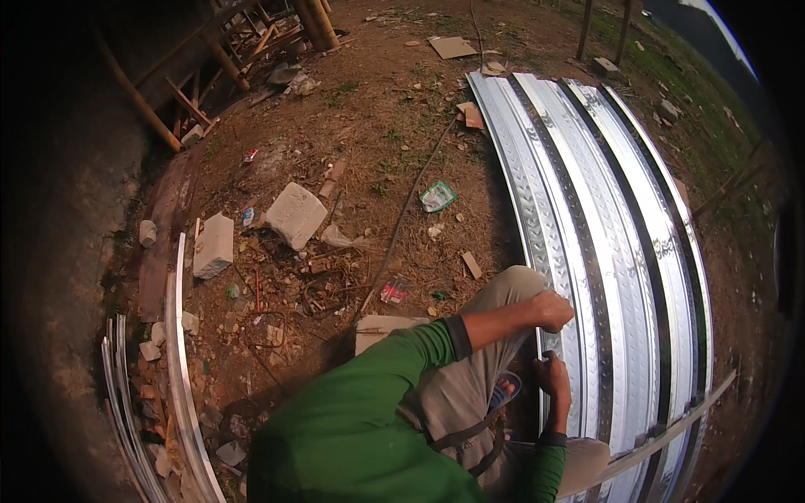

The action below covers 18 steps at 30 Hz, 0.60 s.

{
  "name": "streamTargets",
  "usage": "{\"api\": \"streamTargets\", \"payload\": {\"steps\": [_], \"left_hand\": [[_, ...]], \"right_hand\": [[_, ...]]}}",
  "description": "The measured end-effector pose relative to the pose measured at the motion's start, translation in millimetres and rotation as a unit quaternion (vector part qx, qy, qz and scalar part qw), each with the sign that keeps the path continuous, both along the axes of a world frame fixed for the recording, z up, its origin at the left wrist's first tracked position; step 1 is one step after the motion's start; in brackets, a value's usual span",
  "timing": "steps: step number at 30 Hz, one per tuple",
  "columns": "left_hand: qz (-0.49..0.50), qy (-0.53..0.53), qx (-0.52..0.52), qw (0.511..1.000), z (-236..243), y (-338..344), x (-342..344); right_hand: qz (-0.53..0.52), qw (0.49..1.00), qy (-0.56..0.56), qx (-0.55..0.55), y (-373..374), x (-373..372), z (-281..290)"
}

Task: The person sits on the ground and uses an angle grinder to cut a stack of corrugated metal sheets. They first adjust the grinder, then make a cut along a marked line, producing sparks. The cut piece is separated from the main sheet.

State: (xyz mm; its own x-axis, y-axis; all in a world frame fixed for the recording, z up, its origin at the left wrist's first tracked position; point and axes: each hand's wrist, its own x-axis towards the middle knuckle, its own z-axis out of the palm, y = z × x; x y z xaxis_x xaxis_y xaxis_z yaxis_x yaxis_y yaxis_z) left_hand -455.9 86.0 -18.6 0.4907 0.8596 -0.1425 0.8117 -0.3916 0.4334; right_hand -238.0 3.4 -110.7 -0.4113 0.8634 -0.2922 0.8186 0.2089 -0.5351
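Observation:
My left hand (552, 312) is closed in a fist at the near left edge of the shiny ribbed metal sheets (616, 210). Whatever it grips, if anything, is hidden. Just below it, my right hand (554, 377) is also closed, by the same edge. A small dark thing (548, 356) shows at its top, too small to name. My bent knee (524, 281) in light trousers rises beside the left forearm. The sheets lie lengthwise on the ground to my right, with dark gaps between their bright ribs.
A long narrow bar (671, 432) crosses the sheets' lower end. Pale blocks (297, 215) and litter dot the brown soil at left, near curved metal strips (180, 360). A dark cable (411, 197) runs across the ground. Wooden poles (314, 23) stand at the far left.

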Motion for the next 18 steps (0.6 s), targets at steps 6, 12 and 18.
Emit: {"api": "streamTargets", "payload": {"steps": [6,12,18], "left_hand": [[-0.077,-0.004,-0.071,0.994,7.3,16.3,-9.0],[-0.055,0.016,-0.074,0.996,28.9,11.7,-8.0],[-0.035,0.023,-0.084,0.996,26.0,13.2,-8.0]], "right_hand": [[-0.072,0.996,0.015,-0.057,-8.0,-8.7,8.3],[-0.034,0.997,-0.072,-0.025,-4.6,-16.8,6.1],[-0.042,0.998,-0.046,0.003,-0.7,-22.1,-5.3]]}}
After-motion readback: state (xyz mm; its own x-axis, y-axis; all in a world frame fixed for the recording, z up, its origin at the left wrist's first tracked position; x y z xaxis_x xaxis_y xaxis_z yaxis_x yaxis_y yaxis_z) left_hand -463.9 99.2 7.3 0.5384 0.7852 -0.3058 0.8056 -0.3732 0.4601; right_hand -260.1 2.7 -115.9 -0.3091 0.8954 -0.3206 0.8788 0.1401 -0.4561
